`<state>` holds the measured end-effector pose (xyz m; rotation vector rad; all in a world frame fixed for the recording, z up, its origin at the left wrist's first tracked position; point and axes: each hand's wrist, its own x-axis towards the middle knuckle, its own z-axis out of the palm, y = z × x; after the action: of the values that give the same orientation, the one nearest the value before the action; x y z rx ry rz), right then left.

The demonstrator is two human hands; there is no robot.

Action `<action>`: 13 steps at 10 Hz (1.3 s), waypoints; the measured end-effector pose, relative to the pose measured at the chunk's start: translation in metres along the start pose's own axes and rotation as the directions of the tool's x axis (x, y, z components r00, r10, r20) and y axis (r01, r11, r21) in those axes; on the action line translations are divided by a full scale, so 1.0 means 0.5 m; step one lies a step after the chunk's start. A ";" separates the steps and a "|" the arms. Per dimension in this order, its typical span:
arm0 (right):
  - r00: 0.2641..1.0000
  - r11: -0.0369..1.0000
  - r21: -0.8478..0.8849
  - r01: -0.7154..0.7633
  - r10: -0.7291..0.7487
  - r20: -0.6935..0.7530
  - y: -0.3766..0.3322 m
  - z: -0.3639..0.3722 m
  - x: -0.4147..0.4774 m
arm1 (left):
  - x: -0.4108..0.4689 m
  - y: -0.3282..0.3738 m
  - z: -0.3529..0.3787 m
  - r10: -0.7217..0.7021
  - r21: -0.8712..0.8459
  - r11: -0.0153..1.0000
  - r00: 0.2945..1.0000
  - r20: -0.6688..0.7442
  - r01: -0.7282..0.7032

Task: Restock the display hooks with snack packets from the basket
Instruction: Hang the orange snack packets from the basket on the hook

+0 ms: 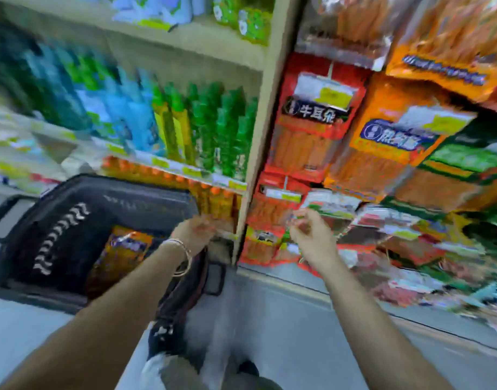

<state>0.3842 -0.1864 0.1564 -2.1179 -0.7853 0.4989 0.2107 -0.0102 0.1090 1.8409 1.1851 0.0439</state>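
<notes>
Frame is badly motion-blurred, so fine detail is unreliable.

Black basket sits low at the person's left, close against the shelf unit. One orange snack packet lies inside it, tilted against the near wall. I can't see any others. Right of the beige upright the display is packed with hanging stock: a red packet, an orange packet beside it, and lower rows too smeared to sort. One hook rod shows above the red packet. I can't make out any free hooks.

Left hand hovers over the basket's far right corner, with a bangle on the wrist. Right hand is up in front of the lower hanging row. Both grips look loosely bent, but blur hides the fingertips, so I cannot tell whether either holds anything. The green smear at the right fingertips could be a packet edge or just background.

Risks, as I judge them:
- Missed hook hole. The rows are dense and overlapping, so a packet pushed in half blind could snag or tear at its hang tab.
- Knock-off. A hand working into the crowded lower row could sweep neighbouring packets off their hooks onto the floor.
- Wrong hook. The red and orange packs look alike, so a mix-up is easy.
- Bangle catching the basket rim on the reach down.
</notes>
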 end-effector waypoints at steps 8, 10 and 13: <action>0.541 0.770 -0.378 -0.514 0.633 0.553 0.066 1.115 0.080 | 0.325 -0.808 -0.317 -0.487 0.082 0.872 0.838 0.248 0.482; 0.507 0.621 -0.229 -0.750 0.761 0.404 0.146 1.310 0.113 | 0.406 -0.895 -0.295 -0.540 0.155 0.841 0.814 0.214 0.518; 0.347 0.389 -0.255 -0.885 0.917 0.196 0.178 1.476 0.135 | 0.428 -0.928 -0.274 -0.606 0.192 0.794 0.779 0.161 0.577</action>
<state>0.0367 0.2239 -0.3613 -2.4640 0.3905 1.4423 -0.0647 0.2932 -0.2258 1.4515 1.5883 -0.5954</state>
